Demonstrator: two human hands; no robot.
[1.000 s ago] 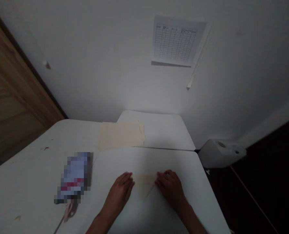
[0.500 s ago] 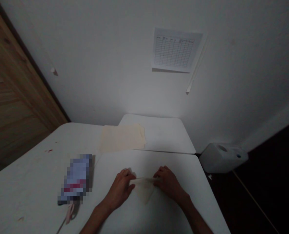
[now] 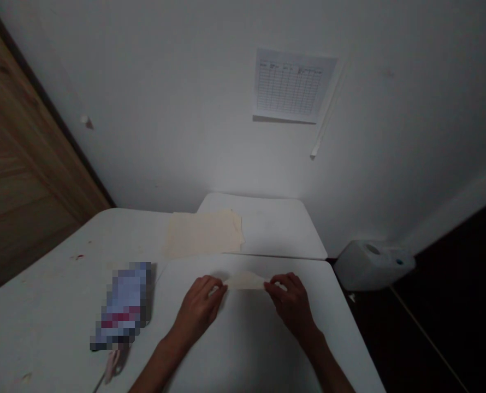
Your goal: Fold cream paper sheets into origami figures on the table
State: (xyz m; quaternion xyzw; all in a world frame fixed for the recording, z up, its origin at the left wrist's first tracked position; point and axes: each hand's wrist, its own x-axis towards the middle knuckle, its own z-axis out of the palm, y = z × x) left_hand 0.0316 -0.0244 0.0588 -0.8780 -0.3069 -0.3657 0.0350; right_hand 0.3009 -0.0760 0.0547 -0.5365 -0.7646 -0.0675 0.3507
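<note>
Two hands pinch a small pale sheet (image 3: pixel 246 281) between them at the white table (image 3: pixel 247 349).

From where I stand, wooden boards (image 3: pixel 22 153) rise at far left; next comes a bluish thing with a red band (image 3: pixel 124 303), too blurred to name, a pinkish loop (image 3: pixel 111 364) at its near end. Larger cream sheets (image 3: pixel 204 234) lie farther back on the table. Then the left hand (image 3: pixel 200 303), thumb and fingers closed on the small sheet's left end; the sheet spans the gap, and the right hand (image 3: pixel 290 300) nips its right end likewise. A printed grid (image 3: pixel 288 87) hangs on the wall above, and a whitish container (image 3: pixel 361 273) stands at right, beyond the table.
</note>
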